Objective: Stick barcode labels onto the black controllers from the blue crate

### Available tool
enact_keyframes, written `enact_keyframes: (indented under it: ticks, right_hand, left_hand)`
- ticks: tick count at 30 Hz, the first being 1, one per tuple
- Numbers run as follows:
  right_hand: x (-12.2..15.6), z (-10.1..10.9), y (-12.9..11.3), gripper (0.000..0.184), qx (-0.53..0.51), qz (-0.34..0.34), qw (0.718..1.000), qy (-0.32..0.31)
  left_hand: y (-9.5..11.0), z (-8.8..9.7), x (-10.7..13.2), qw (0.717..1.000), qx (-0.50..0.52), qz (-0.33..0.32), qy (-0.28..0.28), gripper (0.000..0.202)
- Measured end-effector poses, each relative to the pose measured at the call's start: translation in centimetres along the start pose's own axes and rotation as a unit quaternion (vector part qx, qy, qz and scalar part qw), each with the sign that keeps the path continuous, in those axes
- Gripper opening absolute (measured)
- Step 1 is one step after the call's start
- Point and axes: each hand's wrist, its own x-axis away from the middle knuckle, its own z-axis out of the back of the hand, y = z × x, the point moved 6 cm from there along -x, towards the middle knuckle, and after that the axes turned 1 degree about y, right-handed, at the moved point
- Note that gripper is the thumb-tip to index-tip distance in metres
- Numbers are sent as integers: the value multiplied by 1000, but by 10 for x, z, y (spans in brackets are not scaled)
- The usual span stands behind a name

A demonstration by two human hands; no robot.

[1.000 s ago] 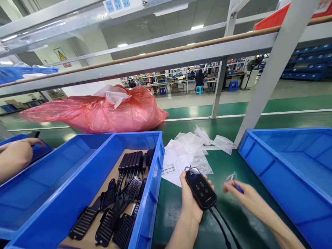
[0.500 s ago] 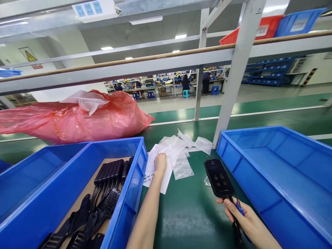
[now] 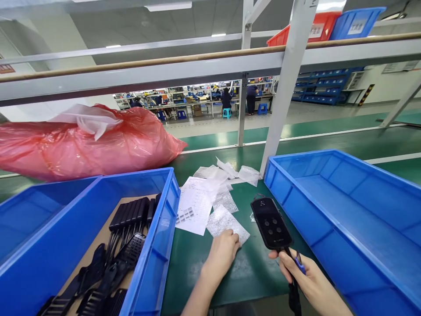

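Right hand clutched controller by cord, left hand curled on clear bag, grip unclear, paper lay farther left.

left hand: on clear bag | right hand: holds black controller

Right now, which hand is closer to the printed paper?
Left. The left hand touches a clear bag beside the paper; the right hand is farther right, holding a black controller.
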Motion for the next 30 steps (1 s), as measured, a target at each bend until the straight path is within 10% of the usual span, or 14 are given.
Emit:
enact_keyframes:
  ticks: [11, 18, 30]
  right_hand:
    - [27, -24, 26, 71, 8, -37, 998, -44]
    - [48, -44, 43, 81, 91, -64, 988, -106]
    - [43, -50, 5, 84, 95, -74, 986, -111]
  left_hand:
    - [-22, 0, 9, 979, 187, -17, 75, 13]
    - [-25, 4, 19, 907, 398, -29, 133, 11]
    - [21, 24, 56, 953, 270, -94, 99, 15]
